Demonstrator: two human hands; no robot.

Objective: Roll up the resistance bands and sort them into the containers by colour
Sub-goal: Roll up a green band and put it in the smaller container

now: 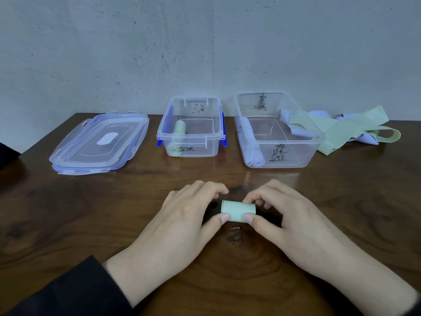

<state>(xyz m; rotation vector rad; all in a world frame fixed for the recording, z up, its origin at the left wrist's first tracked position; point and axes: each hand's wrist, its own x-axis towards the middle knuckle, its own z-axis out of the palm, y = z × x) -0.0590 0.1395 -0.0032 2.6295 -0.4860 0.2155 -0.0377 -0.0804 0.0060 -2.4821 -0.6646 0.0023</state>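
A: Entry. Green roll (pixel 238 210) lies on the counter (pixel 68 213) near the middle of the front edge, axis running left to right. It looks fully wound; no loose tail shows from this view.

B: Grip?

A: Left hand (pixel 182 215) pinches the left end, thumb at the front and fingers curled over the back. Right hand (pixel 293 217) does the same at the right end. Both hold the roll; palms face down, wrists low over the counter, forearms coming in from the front edge.

B: Advice for the step?

A: My judgement: keep pressure even at both ends so the layers don't telescope, and keep the free end tucked underneath before lifting. Elastic of this kind will likely spring open if released early, so carry it pinched.

B: Destination?

A: Small container (pixel 190 127), toward the back edge at centre, already holds a rolled green band (pixel 178 135). The large container (pixel 276 131) to its right holds a rolled lilac band (pixel 251 142). So green should go in the small one.

B: Remaining?

A: Unrolled bands (pixel 350 131), green and lilac, are heaped by the back right. Lids (pixel 100 142) are stacked at back left.
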